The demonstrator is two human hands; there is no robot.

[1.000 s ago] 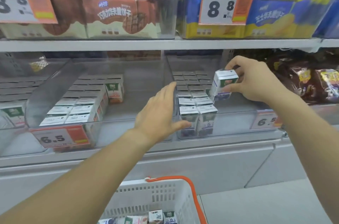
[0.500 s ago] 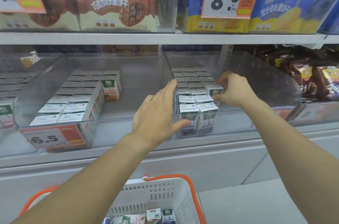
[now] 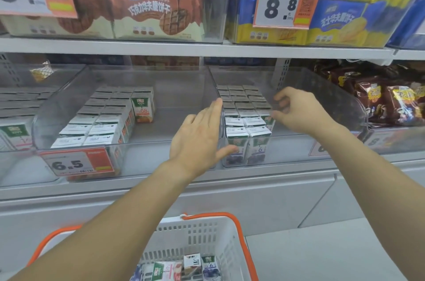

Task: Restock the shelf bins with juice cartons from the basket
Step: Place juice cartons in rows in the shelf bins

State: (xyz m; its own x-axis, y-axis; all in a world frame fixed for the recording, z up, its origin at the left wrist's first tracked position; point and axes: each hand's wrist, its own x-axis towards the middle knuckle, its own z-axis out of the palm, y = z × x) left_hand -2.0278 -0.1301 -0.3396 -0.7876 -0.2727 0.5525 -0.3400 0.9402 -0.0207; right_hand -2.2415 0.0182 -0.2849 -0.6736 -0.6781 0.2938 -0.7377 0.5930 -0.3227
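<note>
Small juice cartons (image 3: 243, 124) stand in rows at the left of the right clear bin (image 3: 340, 101). A carton with a green label (image 3: 268, 120) stands at the right end of these rows. My right hand (image 3: 301, 111) hovers just beside it with loosely curled fingers, holding nothing. My left hand (image 3: 199, 136) lies flat against the wall between the two bins, its thumb on the right bin's front. The middle bin (image 3: 181, 96) holds orange-labelled cartons (image 3: 103, 119) along its left side. Below stands the white basket (image 3: 195, 232) with orange handles, with several cartons (image 3: 177, 268) in it.
Price tags reading 6.5 (image 3: 76, 163) hang on the bin fronts. The upper shelf (image 3: 207, 47) carries brown biscuit packs (image 3: 142, 14) and blue-yellow packs (image 3: 340, 16). Dark snack bags (image 3: 386, 101) fill the space to the right. A bin at the far left holds more cartons (image 3: 13, 129).
My right hand brought a carton down into the right bin, set it at the end of the rows and let go. My left hand stayed flat at the divider.
</note>
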